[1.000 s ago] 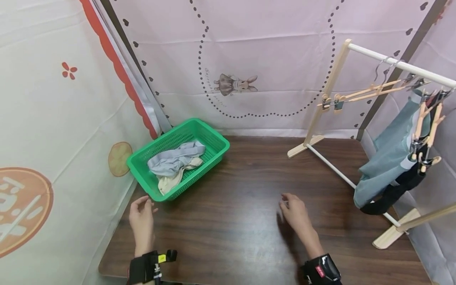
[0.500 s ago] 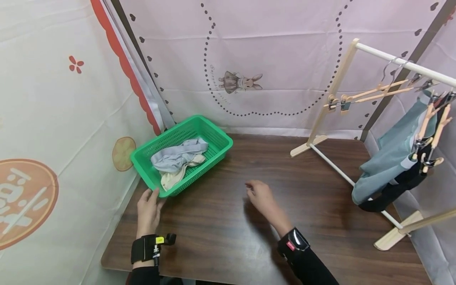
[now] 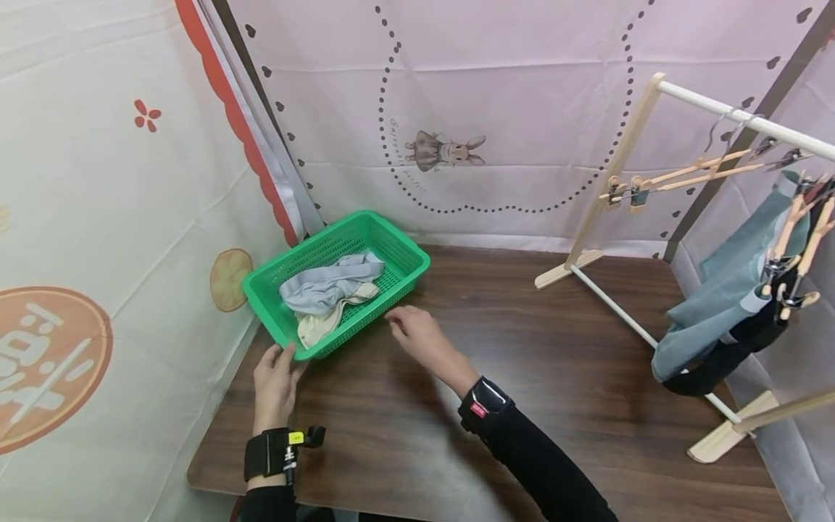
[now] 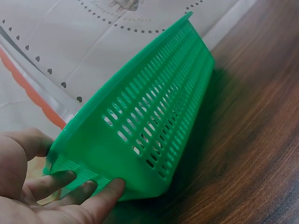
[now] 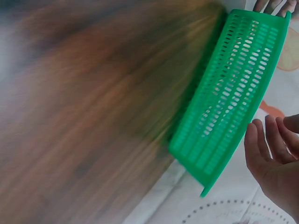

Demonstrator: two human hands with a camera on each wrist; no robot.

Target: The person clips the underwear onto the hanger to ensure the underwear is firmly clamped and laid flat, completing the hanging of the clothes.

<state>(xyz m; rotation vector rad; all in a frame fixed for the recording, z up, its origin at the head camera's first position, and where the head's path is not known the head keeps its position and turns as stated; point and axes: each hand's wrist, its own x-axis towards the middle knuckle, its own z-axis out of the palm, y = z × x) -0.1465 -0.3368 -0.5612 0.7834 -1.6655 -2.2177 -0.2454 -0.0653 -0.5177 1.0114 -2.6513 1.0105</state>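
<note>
A green plastic basket (image 3: 404,279) with slotted sides sits at the left of the table. Inside it lie a light blue-grey garment (image 3: 333,280) and a cream cloth (image 3: 320,324). My left hand (image 3: 274,384) grips the basket's near corner; in the left wrist view its thumb is at the rim and its fingers (image 4: 106,198) lie against the outer wall. Close to the basket's long front side is my right hand (image 3: 424,337). Its fingers (image 5: 254,147) are loosely bent and hold nothing; whether they touch the rim is hard to tell.
At the right stands a wood-and-white drying rack (image 3: 646,130). Clip hangers (image 3: 704,170) hang from its bar, with blue-green shorts (image 3: 711,304) and a black garment (image 3: 757,337) clipped on. Printed cloth walls (image 3: 509,87) enclose the dark wooden table (image 3: 554,413).
My left hand has moved up to the basket corner and taken hold of it. The right hand has swung left across the table toward the basket. The basket shows little movement.
</note>
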